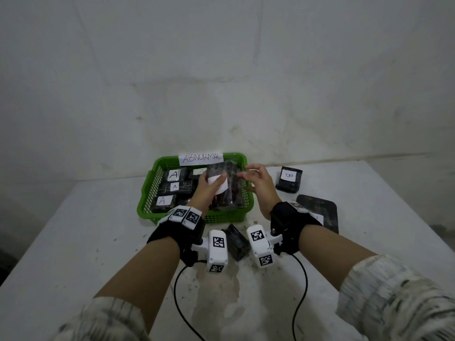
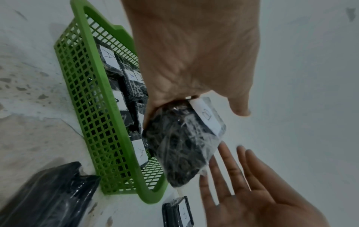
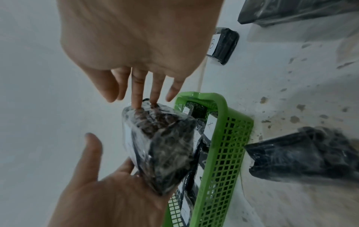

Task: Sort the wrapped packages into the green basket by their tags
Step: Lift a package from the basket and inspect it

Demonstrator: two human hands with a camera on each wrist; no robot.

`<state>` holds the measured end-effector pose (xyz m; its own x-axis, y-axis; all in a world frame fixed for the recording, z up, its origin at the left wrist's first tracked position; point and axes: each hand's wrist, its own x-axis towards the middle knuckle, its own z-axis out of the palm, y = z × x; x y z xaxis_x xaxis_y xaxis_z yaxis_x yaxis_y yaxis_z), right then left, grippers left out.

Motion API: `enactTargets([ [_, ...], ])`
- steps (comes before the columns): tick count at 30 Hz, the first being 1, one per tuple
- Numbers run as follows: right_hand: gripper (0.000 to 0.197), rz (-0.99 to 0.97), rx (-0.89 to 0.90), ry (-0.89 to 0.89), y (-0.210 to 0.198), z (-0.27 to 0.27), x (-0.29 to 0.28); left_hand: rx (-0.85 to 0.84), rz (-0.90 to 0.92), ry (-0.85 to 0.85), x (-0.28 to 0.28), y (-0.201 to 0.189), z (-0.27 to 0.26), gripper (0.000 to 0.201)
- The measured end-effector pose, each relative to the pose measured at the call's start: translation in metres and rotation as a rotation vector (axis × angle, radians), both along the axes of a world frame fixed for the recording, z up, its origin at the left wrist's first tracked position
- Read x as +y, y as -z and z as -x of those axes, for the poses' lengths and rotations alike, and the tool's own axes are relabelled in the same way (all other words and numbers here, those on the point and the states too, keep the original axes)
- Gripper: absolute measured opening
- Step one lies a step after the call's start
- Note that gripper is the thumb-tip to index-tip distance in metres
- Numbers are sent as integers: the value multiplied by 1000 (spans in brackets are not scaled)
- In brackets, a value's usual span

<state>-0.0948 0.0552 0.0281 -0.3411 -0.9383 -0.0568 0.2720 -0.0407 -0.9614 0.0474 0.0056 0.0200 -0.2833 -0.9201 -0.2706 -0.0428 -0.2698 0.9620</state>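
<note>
A green basket (image 1: 147, 193) labelled ABNORMAL holds several black wrapped packages with A tags (image 1: 173, 175). My left hand (image 1: 213, 184) grips another black wrapped package (image 1: 231, 190) over the basket's right side, thumb on its white tag (image 2: 209, 118), whose letter I cannot read with certainty. My right hand (image 1: 251, 175) is open beside it. Its straight fingertips (image 3: 139, 106) touch the package's far end (image 3: 165, 145). In the left wrist view the right hand (image 2: 252, 192) spreads below the package (image 2: 180, 147), by the basket (image 2: 93, 107).
On the white table, a black package tagged B (image 1: 289, 179) lies right of the basket. A flat black package (image 1: 320, 210) lies nearer, behind my right wrist. A small black package (image 1: 237, 242) sits between my wrists. Cables trail toward me. A wall stands behind the table.
</note>
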Motion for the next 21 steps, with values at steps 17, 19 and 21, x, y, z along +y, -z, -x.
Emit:
enactTargets([
  [17, 45, -138, 49, -196, 2, -20, -6, 63, -78, 43, -1, -1, 5, 68],
  [19, 34, -124, 54, -205, 2, -21, -6, 85, -85, 15, -4, -1, 7, 66],
  [21, 34, -128, -2, -223, 3, -20, -5, 109, -70, 16, -4, -3, 9, 61],
])
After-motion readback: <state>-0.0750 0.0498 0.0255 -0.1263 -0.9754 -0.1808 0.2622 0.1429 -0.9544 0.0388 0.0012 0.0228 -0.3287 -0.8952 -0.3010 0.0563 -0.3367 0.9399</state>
